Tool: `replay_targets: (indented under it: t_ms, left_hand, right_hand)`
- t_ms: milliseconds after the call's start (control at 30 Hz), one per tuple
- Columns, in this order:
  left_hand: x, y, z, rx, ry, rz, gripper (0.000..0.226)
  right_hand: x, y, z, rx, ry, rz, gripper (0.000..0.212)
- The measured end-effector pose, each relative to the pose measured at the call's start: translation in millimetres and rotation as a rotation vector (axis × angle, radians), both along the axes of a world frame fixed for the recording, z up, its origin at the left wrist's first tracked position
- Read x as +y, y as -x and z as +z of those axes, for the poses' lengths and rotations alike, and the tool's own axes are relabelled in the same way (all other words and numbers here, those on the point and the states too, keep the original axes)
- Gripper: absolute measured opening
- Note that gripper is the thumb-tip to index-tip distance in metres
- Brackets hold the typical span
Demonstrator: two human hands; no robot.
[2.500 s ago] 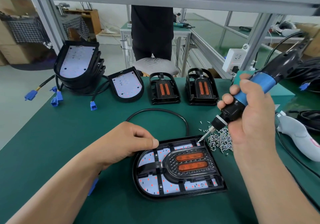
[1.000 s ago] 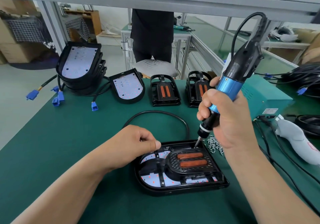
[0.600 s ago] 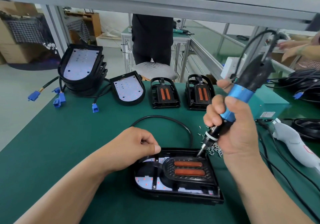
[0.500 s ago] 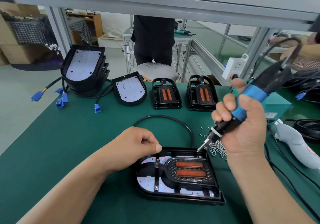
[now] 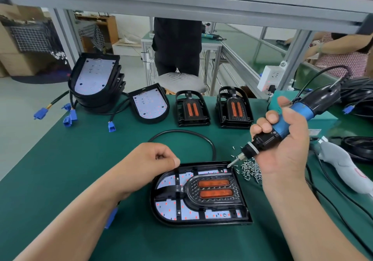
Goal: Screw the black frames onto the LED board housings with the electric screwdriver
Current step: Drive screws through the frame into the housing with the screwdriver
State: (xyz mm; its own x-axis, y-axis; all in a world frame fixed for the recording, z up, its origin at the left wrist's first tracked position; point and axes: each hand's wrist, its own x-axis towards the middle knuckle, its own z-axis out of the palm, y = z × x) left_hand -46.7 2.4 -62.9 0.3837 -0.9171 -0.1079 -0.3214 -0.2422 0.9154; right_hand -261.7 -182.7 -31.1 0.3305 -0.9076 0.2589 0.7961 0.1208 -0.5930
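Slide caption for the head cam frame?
Right hand aims the electric screwdriver at the far right corner of the LED board housing, beside loose screws; curled left hand rests at its rim.

The left hand covered the upper-left corner of the LED board housing; anything pinched in its curled fingers could not be made out. The left forearm hid most of a blue connector. The grey tool ran off the right edge.
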Motion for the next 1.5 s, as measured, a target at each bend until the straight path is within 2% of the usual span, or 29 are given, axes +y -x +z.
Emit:
replay_targets:
  t_ms: [100,233,300,367,500,667,800,1033,1200,1300,1500]
  left_hand:
    - [-4,-1,0,0.162,-0.026,0.128,0.012]
    - [-7,-7,2,0.607,0.053,0.247,0.034]
    - [-7,-8,3,0.712,0.078,0.232,0.034]
    - [-9,-7,2,0.719,0.085,0.209,0.028]
    - [-12,-4,-3,0.608,0.055,0.154,0.016]
    - [-12,-3,-5,0.572,0.064,0.128,0.025]
    - [-11,-1,-7,0.549,0.039,0.082,0.021]
    - [-9,-2,-3,0.635,0.052,0.031,0.025]
    - [-9,-3,-3,0.644,0.063,0.010,0.010]
    - [-9,-3,-3,0.614,0.064,-0.021,0.020]
    - [-7,-4,-2,0.702,0.085,-0.035,0.012]
  right_hand:
    - [1,0,1,-0.011,-0.007,-0.003,0.021]
    - [4,0,3,-0.032,-0.013,0.000,0.021]
    - [6,-1,3,-0.032,-0.011,0.000,0.021]
    - [8,-3,3,-0.027,-0.013,0.003,0.022]
    - [12,-7,4,-0.020,-0.028,0.022,0.022]
    - [17,-11,5,-0.025,-0.025,0.042,0.021]
    - [20,-16,5,-0.020,-0.021,0.056,0.019]
    - [24,-26,7,0.006,0.013,0.079,0.018]
    - [27,-35,11,0.002,0.006,0.079,0.016]
    - [29,-42,14,-0.022,-0.015,0.069,0.015]
    - [38,-49,16,-0.018,-0.031,-0.005,0.027]
